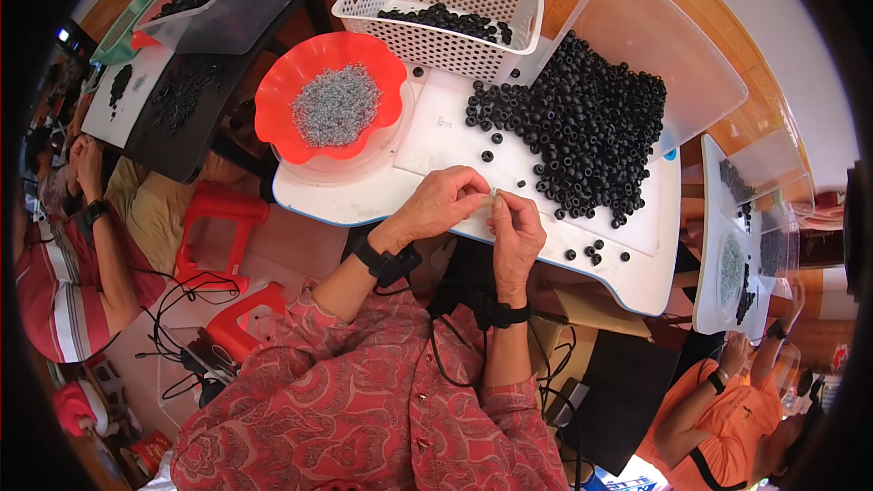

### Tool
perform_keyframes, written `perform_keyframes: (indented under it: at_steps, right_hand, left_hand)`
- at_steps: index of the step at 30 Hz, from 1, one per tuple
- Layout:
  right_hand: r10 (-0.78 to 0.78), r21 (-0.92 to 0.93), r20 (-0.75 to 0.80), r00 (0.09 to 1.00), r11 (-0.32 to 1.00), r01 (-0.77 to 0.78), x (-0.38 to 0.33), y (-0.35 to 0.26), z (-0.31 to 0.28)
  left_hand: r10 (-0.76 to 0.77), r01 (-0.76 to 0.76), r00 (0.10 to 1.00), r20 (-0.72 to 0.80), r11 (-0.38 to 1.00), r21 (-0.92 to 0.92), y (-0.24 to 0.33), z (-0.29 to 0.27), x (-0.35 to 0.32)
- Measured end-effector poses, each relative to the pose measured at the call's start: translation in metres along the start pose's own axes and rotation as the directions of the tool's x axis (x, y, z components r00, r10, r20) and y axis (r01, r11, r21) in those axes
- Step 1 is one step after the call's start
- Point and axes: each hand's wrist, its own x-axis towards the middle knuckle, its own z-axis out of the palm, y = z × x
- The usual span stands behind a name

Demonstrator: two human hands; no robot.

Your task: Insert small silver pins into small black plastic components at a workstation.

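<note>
My left hand [443, 203] and my right hand [517, 229] meet at the near edge of the white table [346, 198]. Both are closed in a pinch, thumbs and fingertips together on a small pale piece [494, 193]; its exact kind is too small to make out. Just beyond my fingers lies a large heap of small black hollow round parts [591, 118], with several loose ones between it and the table's front edge. Left of the heap, a red wavy-rimmed bowl [272, 120] holds many tiny clear-grey pieces [336, 105].
A white perforated basket [436, 41] with black parts stands at the back. A clear plastic bin [650, 45] lies tipped behind the heap. Red stools [223, 227] stand at left. Co-workers sit at tables on both sides. Cables hang near my wrists.
</note>
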Motion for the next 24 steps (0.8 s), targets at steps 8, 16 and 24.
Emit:
perform_keyframes:
  at_steps: [8, 16, 24]
  right_hand:
    - [-0.002, 0.041, 0.032, 0.999, 0.999, 0.001, -0.001, -0.003, -0.001]
    - [0.048, 0.008, 0.062, 0.997, 0.999, -0.048, 0.000, -0.004, -0.003]
    - [0.019, 0.061, 0.030, 0.999, 0.998, -0.020, 0.000, -0.002, -0.002]
  left_hand:
    - [-0.129, 0.152, 0.985, 0.112, 0.962, -0.229, -0.004, 0.001, 0.001]
    - [-0.132, 0.148, 0.986, 0.099, 0.971, -0.187, -0.003, 0.001, 0.001]
    - [-0.165, 0.180, 0.981, 0.103, 0.971, -0.157, 0.005, 0.002, 0.002]
